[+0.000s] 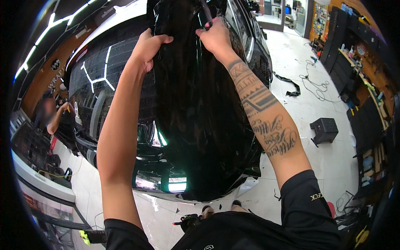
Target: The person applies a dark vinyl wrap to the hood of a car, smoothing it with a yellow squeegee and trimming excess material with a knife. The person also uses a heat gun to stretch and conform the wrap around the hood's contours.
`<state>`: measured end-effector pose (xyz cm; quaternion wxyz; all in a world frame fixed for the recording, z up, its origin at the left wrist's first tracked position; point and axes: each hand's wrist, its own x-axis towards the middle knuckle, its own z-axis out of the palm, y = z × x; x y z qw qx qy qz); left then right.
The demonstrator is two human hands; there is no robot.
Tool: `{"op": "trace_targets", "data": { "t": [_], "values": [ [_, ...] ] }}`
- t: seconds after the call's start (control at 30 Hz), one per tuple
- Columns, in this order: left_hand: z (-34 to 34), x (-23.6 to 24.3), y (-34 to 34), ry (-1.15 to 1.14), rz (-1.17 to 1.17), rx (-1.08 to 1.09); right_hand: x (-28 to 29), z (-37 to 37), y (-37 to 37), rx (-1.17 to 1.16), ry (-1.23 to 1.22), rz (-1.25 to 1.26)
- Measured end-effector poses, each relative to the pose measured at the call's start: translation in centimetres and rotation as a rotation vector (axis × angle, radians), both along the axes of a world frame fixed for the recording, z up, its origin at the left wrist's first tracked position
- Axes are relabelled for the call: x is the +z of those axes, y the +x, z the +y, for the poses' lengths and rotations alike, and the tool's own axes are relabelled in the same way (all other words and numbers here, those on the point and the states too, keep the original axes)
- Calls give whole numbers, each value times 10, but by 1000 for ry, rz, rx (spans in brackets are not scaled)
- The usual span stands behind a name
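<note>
Both my arms reach up and forward over the rear of a black car [125, 79]. Glossy black wrap film [183, 83] hangs in a long sheet between them, down over the car's back end. My left hand [149, 46] grips the film's left edge, thumb in front and fingers mostly behind. Across the sheet, my right hand [216, 38] is closed at its right side, thumb and fingers pinched together. A dark, tube-like fold [206, 11] rises from the right hand; whether it is part of the film I cannot tell.
Another person [60, 121] works at the car's left side. On the right floor lie a dark scrap of film [291, 85], a cable [314, 83] and a black stool [324, 131]. Shelves with tools [371, 96] line the right wall. A workbench [41, 183] stands at left.
</note>
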<state>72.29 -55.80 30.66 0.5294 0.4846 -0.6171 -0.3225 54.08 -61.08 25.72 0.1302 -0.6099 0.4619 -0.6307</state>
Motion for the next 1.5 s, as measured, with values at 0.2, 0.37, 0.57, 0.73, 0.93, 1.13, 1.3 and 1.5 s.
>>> {"op": "trace_targets", "data": {
  "t": [0.2,0.37,0.57,0.73,0.93,1.13,1.3,1.5],
  "values": [
    [4,-6,2,-43,43,-123,2,-39,-8,94,-2,-90],
    [6,-10,2,-85,34,-38,9,-56,-8,96,66,-35],
    [-23,15,11,-213,-296,-122,12,-58,-1,6,47,53],
    [-21,10,-2,-258,-263,22,-2,-13,-14,175,91,-261],
    [-11,2,-5,-251,-133,48,-17,63,-16,260,206,-121],
    [1,4,-9,-145,28,-58,-4,78,-16,245,246,94],
    [-5,5,-5,-136,33,-75,1,75,-12,228,260,163],
    [-4,5,-3,-117,66,-83,0,73,-6,201,262,192]
  ]
}}
